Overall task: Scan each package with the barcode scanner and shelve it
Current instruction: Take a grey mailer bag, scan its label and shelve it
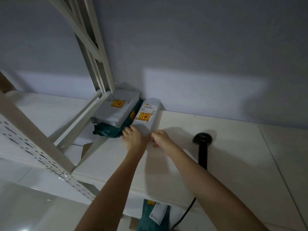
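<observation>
Left hand [133, 136] and right hand [160, 136] both at the near end of the white package [147, 116] on the top shelf board [208, 147]. Left fingers lie fairly straight against its near left corner; right fingers are curled at its near right corner, thumb low. Whether the right hand pinches the wrapping or only touches it: cannot tell.

White package lies flat, far end almost at the wall [183, 47], near the board's far left corner. Just left of it, touching: grey package [117, 108] stacked on a dark green package [115, 130], beside the upright post [100, 64].

Progress, judged: three packages on this board, the white one being set in place. Barcode scanner [202, 147] lies on the board right of the hands, unheld. One more green package [152, 214] shows below the board's front edge; shelved or pending, unclear.

Materials: packages are soft, creased plastic mailers, roughly brick-shaped, with yellow-red stickers and a printed label. Board smooth, white. Frame is perforated metal. Scanner is matte black, bulbous head, corded.
</observation>
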Available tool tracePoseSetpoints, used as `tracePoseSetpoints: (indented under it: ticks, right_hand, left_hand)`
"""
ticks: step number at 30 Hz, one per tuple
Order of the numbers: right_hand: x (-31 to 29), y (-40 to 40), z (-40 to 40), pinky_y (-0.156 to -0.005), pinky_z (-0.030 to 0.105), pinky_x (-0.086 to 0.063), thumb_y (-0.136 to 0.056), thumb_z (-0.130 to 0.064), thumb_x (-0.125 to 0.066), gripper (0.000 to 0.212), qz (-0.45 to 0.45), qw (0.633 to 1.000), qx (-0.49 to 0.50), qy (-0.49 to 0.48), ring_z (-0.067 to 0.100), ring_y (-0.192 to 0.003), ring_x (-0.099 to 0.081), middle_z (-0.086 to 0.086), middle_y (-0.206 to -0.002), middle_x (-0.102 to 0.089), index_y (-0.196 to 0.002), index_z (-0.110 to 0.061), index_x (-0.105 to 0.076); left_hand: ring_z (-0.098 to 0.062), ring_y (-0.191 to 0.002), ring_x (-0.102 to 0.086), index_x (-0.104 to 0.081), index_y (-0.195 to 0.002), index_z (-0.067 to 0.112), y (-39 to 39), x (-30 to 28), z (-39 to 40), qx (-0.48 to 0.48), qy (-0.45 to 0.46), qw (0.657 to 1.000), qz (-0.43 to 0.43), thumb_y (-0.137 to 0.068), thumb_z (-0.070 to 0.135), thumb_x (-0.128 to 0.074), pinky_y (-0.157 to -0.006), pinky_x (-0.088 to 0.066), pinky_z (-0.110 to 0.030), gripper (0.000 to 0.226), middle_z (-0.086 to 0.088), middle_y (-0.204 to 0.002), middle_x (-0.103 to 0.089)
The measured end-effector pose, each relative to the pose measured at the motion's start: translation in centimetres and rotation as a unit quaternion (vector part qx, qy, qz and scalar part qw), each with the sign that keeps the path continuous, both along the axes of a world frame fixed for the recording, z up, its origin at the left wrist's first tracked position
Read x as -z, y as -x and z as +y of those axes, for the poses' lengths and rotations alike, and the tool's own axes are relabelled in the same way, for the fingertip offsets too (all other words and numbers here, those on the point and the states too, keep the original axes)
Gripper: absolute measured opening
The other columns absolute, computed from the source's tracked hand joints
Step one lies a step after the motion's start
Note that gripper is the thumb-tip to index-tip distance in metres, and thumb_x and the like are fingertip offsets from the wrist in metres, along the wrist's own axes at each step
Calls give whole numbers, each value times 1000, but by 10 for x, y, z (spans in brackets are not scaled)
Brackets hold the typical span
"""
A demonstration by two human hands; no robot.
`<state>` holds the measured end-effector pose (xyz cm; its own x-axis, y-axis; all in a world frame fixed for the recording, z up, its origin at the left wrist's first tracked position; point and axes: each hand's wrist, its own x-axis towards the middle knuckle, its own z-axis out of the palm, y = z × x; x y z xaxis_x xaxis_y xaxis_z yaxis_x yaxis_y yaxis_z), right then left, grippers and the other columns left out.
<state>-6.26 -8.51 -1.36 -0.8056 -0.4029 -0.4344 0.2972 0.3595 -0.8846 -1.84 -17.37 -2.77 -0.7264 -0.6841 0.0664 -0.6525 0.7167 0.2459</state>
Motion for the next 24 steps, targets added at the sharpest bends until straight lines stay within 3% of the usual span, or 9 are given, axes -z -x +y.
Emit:
tracePoseSetpoints:
  ticks: [4,9,14,19,21,24]
  right_hand:
    - [1,4,-6,-59,29,-47,-90,-14,-42,11,-9,999,47,9,27,-85,-56,12,-92,-57,-84,-14,-51]
    - [4,7,-8,-61,32,-47,-89,-13,-43,20,-18,995,94,16,21,-61,-54,9,-70,-57,-72,-10,-53]
    - [6,6,-12,-64,33,-51,-86,-11,-44,18,-19,992,119,24,24,-59,-57,16,-73,-60,-86,-1,-59]
    - [4,3,-13,-72,35,-53,-87,-24,-50,27,-2,988,152,22,28,-76,-64,18,-90,-67,-92,0,-63]
    - [3,-1,-7,-76,37,-53,-88,-30,-56,36,-9,985,164,58,32,-89,-67,19,-100,-70,-105,1,-65]
    - [0,-14,12,-74,43,-56,-89,-23,-59,34,-21,972,193,135,36,-89,-68,20,-105,-69,-114,0,-62]
  left_hand:
    - [-33,-121,-46,-32,-133,0,7,6,-10,17,-27,999,-16,-78,61,-59,-95,-42,-39,87,-19,-132,-46]
    - [-34,-126,-40,-22,-141,0,14,12,-18,23,-64,997,-23,-66,72,-62,-97,-40,-42,111,-18,-137,-39]
    - [-35,-126,-40,-28,-137,-2,19,11,-17,44,-72,996,-9,-71,69,-60,-96,-41,-44,102,-19,-137,-40]
    - [-33,-117,-48,-39,-125,-2,-11,0,-13,56,-119,990,49,-70,71,-57,-86,-45,-42,94,-18,-125,-48]
    - [-31,-111,-51,-44,-121,0,-29,-6,-3,83,-110,987,87,-68,69,-61,-78,-46,-39,89,-15,-118,-52]
    - [-24,-104,-52,-41,-126,8,-52,-14,8,161,-130,975,85,-65,65,-66,-69,-40,-30,87,-7,-114,-50]
